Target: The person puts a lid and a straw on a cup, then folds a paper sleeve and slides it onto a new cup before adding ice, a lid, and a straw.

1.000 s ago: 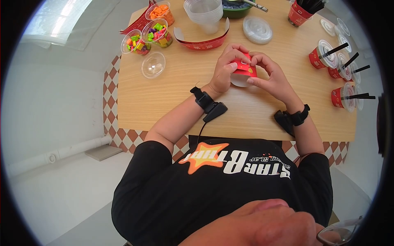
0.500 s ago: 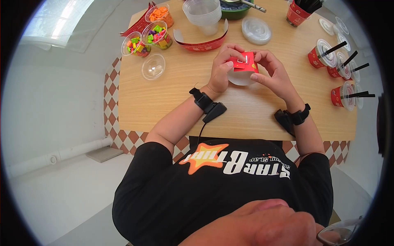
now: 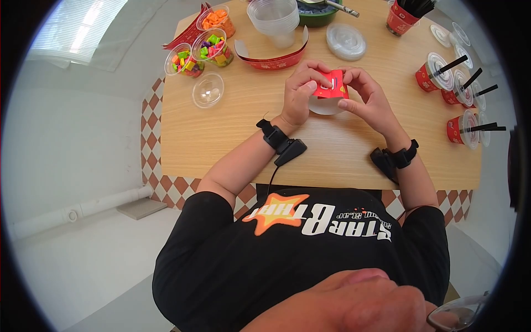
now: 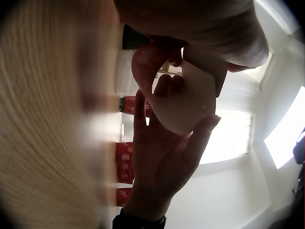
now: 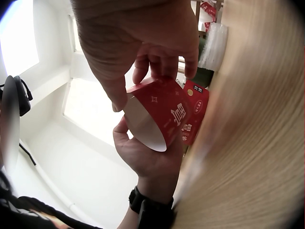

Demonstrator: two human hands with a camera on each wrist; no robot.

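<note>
Both hands hold a red printed paper cup sleeve point(image 3: 335, 88) above the middle of the table. My left hand point(image 3: 300, 94) grips it from the left, with thumb and fingers on its red panel. From the other side my right hand point(image 3: 369, 100) pinches its edge between thumb and bent fingers. The sleeve point(image 5: 164, 107) is bent into a loop; its pale inside point(image 4: 186, 102) faces the left wrist camera. Just beyond the hands stands another curved red sleeve point(image 3: 274, 62).
Clear cups with colourful pieces point(image 3: 213, 48) and orange pieces point(image 3: 217, 21) stand far left, near a clear dome lid point(image 3: 208, 90). Behind are stacked clear cups point(image 3: 275, 17), lids point(image 3: 345, 41) and a green bowl point(image 3: 318, 17). Red-sleeved cups with straws point(image 3: 434, 77) line the right.
The sleeve's red panel has turned and spread, so more of its printed face shows. The fingers have shifted slightly over it, and both hands keep their hold.
</note>
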